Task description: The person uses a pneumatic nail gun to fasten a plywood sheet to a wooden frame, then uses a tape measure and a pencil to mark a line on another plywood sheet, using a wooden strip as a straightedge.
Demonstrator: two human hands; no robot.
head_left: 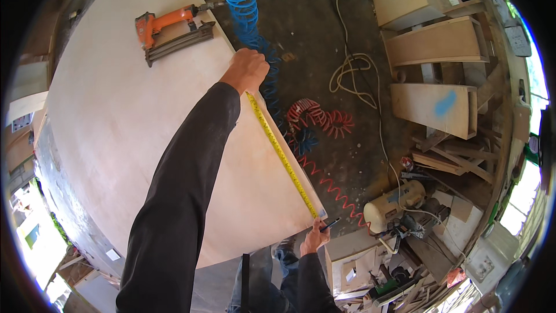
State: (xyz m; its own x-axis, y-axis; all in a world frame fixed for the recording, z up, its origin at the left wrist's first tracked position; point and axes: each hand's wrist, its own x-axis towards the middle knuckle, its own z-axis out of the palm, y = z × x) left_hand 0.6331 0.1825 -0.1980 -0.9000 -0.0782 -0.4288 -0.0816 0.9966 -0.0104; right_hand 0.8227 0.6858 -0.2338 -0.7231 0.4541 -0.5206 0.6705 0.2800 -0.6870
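A yellow tape measure [281,152] lies stretched along the right edge of a large pale plywood sheet [145,162]. My left hand [248,68] is closed over its far end at the sheet's edge; whether the tape's case is inside the fist is hidden. My right hand [313,239] is at the near corner of the sheet, by the tape's near end, with a dark pen [330,224] sticking out between its fingers. An orange nail gun [174,32] rests on the sheet beyond my left hand, joined to a coiled blue air hose [242,8].
On the floor to the right lie a coiled red hose [318,117] and a pale cable [353,75]. A cream air compressor [394,206] stands at the lower right. Wooden boxes [437,43] and scrap wood [457,159] line the right side.
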